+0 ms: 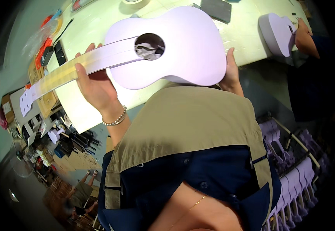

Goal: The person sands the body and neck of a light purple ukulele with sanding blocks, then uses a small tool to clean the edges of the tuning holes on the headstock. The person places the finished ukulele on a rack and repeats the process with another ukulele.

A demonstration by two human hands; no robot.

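At the left, the headstock (26,101) of the lilac ukulele (192,44) juts past the left edge of the worktop (79,109), so it is best kept well clear of the clutter on that side, with any turn made slowly. The dark slim device (60,53) lies on the worktop near that left edge, behind the neck; keeping the neck raised as it is should avoid a knock. Next comes the left hand (101,90), gripping the neck from below, thumb at the near side and fingertips at the far side; a light hold suits, since squeezing could mark the finish or lift the yellowish covering (55,79) along the fretboard. The ukulele faces up, its body over the worktop's near edge; whether it also rests there I cannot tell. The crumpled wad (146,50) shows in the soundhole and should stay put if the body is kept level. The dark block (216,10) sits toward the far edge, a corner to avoid. The right hand (232,75) grips the body's rounded end, thumb upright along the side, fingers hidden; it probably carries most of the weight. Toward the right end, a co-worker's hand (303,35) is at the second ukulele (277,34), so swings that way call for care.
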